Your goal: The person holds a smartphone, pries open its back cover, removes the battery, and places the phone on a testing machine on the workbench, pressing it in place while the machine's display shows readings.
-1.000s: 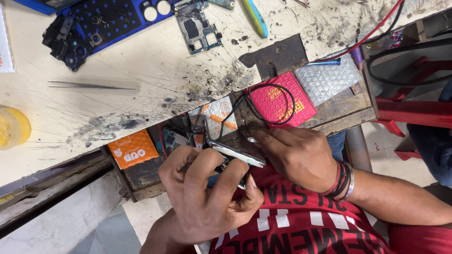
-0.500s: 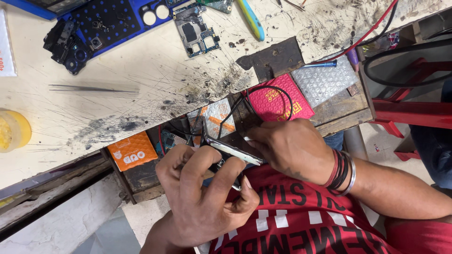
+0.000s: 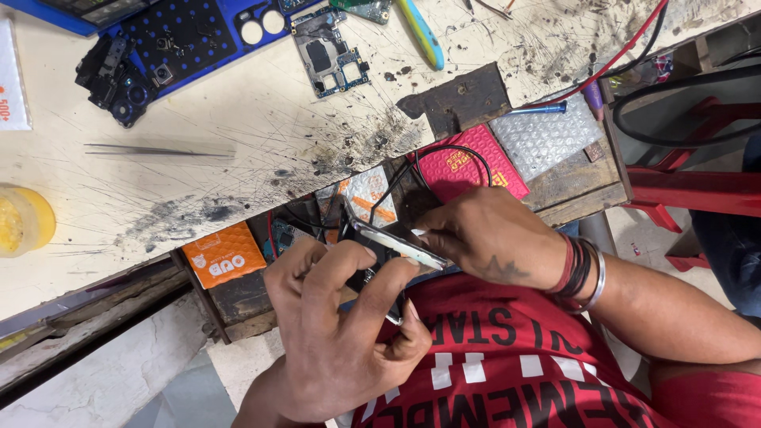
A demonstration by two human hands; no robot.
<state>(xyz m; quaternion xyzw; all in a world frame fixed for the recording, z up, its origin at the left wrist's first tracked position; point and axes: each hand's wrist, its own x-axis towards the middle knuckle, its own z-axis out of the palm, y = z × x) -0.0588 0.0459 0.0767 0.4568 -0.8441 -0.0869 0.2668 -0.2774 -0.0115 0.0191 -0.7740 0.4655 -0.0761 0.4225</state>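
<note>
Both hands hold a thin phone (image 3: 400,246) with a silver frame, seen edge-on, above an open wooden drawer (image 3: 583,178) at the bench's front. My right hand (image 3: 495,238), with bracelets at the wrist, grips the phone's right end. My left hand (image 3: 341,333) comes up from below, fingers curled over the phone's left and middle part. Whether a small tool sits between those fingers is hidden. A looped black wire (image 3: 444,154) lies in the drawer just behind the phone.
The drawer holds an orange packet (image 3: 222,261), a pink padded packet (image 3: 468,170) and bubble wrap (image 3: 547,135). On the scratched bench lie tweezers (image 3: 151,150), a circuit board (image 3: 329,59), a blue mat with phone parts (image 3: 174,40), a yellow jar (image 3: 20,222) and a red cable (image 3: 618,55).
The hands and phone have stayed above the drawer. The fingers of my left hand have shifted a little along the phone.
</note>
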